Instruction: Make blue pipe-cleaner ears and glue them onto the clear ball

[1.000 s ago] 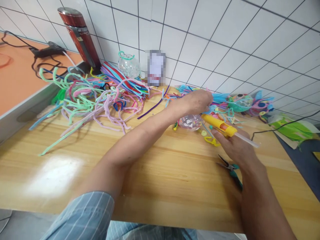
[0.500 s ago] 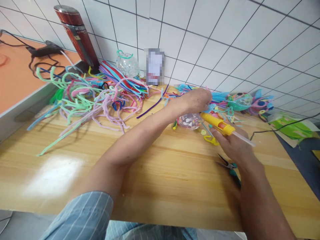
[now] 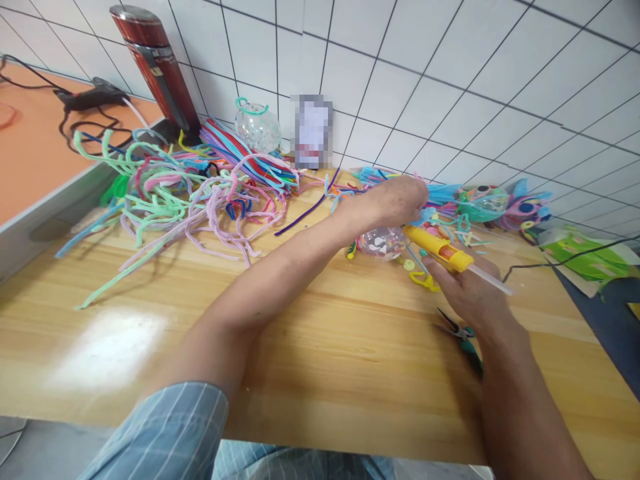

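Note:
My right hand (image 3: 473, 287) is wrapped round a yellow hot glue gun (image 3: 434, 247), with a clear glue stick (image 3: 493, 279) poking out of its back end. The gun's nozzle end points at my left hand (image 3: 404, 200). That hand is closed, its fingers curled down and mostly hidden; a light-blue fuzzy piece (image 3: 429, 215) shows beside them. Just below it is a clear ball (image 3: 383, 244) with glitter flecks inside. A yellow pipe cleaner loop (image 3: 424, 281) lies under the gun. Pliers (image 3: 463, 339) with green handles rest near my right wrist.
Pipe cleaners (image 3: 165, 200) heap up at the left, with a bundle (image 3: 250, 157) behind. A red thermos (image 3: 157, 70), another clear ball (image 3: 257, 127) and a blurred phone (image 3: 313, 131) stand by the tiled wall. Finished-looking fish figures (image 3: 483, 202) and a green packet (image 3: 587, 253) lie right.
Almost nothing differs. The whole view has shifted slightly; both hands and the glue gun keep the same place beside the ball.

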{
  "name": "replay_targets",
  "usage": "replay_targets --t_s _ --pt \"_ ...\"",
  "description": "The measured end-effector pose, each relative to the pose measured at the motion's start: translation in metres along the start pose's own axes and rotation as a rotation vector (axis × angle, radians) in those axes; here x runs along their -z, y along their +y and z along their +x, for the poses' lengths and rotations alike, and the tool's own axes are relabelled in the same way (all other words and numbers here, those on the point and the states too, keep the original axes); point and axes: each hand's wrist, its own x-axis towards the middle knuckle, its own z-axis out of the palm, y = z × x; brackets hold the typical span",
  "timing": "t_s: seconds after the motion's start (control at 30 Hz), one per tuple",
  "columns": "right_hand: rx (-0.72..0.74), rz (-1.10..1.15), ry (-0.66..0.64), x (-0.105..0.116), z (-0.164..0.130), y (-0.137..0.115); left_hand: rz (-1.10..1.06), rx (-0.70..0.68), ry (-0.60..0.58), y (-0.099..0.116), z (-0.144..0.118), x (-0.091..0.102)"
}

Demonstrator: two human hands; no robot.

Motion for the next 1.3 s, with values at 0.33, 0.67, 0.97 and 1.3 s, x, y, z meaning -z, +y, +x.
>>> replay_targets --t_s 0.33,0.67,0.97,1.3 --pt "0.021 -0.036 -0.018 0.001 0.000 0.001 0.032 -0.011 -0.029 0.003 -0.002 0.004" --pt "0.043 -0.063 -0.032 0.003 0.002 -0.002 -0.009 -0.001 -0.016 0.001 0.000 0.000" --pt "0.033 -0.063 -0.046 0.002 0.004 -0.003 -0.019 0.001 -0.010 -0.001 0.003 -0.004" --pt "-0.007 -0.037 -0.072 0.003 0.004 -0.007 -0.019 0.006 -0.017 0.004 -0.003 0.002"
